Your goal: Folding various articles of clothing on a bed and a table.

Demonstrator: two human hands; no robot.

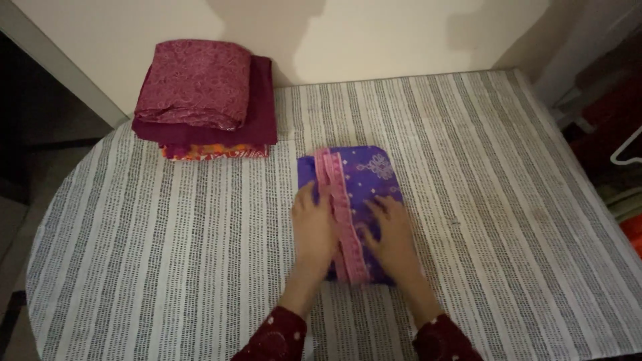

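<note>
- Purple folded cloth (364,180) with a pink border strip (342,214) lies mid-bed on the striped cover (167,254)
- Left hand (313,230) and right hand (393,237) press flat on it, fingers spread, either side of the strip
- Folded maroon stack (207,100) sits at ten o'clock, well apart
- Risk: uneven pressure could slide the slick layers askew and spring the fold open

Dim room – striped bedcover (508,200) on a bed against a cream wall (374,40).
</note>
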